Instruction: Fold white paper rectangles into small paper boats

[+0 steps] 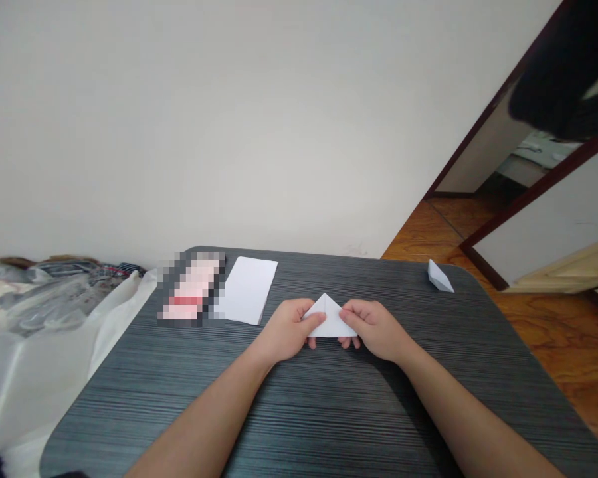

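A white sheet of paper folded into a triangle (pixel 327 324) is held between both hands over the middle of the table, its point facing away from me. My left hand (pixel 290 328) pinches its left corner, thumb on top and fingers beneath. At the right corner, my right hand (pixel 376 326) grips it the same way, with fingertips showing under the lower edge. A crease runs down from the peak. Left of the hands lies a stack of white paper (pixel 249 289). Toward the far right of the table sits a small folded paper boat (pixel 439 277).
The dark wood-grain table (pixel 323 418) stands against a pale wall. A blurred-out pink and black item (pixel 192 289) lies at its back left. Beyond the left edge are plastic-wrapped bundles (pixel 54 312). A wooden floor (pixel 553 325) and a doorway are on the right.
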A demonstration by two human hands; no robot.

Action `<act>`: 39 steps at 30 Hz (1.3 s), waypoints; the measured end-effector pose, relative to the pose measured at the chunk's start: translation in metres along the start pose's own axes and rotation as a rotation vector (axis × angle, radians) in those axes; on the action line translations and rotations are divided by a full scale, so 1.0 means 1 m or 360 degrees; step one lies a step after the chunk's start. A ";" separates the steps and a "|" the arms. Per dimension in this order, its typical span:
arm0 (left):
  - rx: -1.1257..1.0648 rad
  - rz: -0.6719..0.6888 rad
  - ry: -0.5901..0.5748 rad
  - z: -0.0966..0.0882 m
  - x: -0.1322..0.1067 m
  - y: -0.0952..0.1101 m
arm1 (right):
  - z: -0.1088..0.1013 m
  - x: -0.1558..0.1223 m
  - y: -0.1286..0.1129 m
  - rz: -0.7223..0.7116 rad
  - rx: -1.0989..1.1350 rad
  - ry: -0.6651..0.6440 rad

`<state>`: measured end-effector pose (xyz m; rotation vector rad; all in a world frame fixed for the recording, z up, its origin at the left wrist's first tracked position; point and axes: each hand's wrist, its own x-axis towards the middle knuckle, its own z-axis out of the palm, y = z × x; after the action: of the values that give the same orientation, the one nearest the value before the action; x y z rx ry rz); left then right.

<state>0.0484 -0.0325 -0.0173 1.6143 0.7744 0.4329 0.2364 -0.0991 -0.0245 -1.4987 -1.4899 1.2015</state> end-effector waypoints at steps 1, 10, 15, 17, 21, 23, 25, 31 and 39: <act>0.0011 -0.0002 0.0010 0.000 0.000 0.000 | 0.000 0.000 0.000 0.0005 0.0009 -0.0002; -0.0064 0.0024 0.0024 -0.001 0.002 -0.003 | -0.003 0.000 0.004 0.0002 0.0051 0.0029; -0.0094 0.0006 -0.0011 -0.002 0.002 -0.003 | -0.004 -0.001 0.005 0.0004 0.0062 0.0029; -0.0124 0.0001 -0.0045 -0.001 0.001 -0.001 | -0.003 -0.002 0.004 0.0026 0.0073 0.0010; -0.0138 0.0005 -0.0112 0.001 0.000 0.002 | 0.000 -0.003 0.000 0.0058 0.0056 -0.0081; -0.0114 -0.0014 -0.0104 0.001 0.000 0.002 | 0.001 -0.003 -0.002 0.0046 0.0009 -0.0141; -0.0100 -0.0034 -0.0077 0.001 0.000 0.000 | 0.001 -0.004 -0.003 -0.0015 -0.0062 -0.0160; -0.0165 -0.0043 -0.0038 0.000 0.001 -0.002 | 0.000 -0.008 0.002 -0.0312 -0.0167 -0.0046; -0.0171 -0.0052 -0.0030 0.000 0.001 0.004 | -0.001 -0.009 0.003 -0.0360 -0.0405 -0.0017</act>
<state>0.0495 -0.0320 -0.0134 1.5016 0.7502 0.4280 0.2397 -0.1086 -0.0260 -1.4371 -1.8197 0.9147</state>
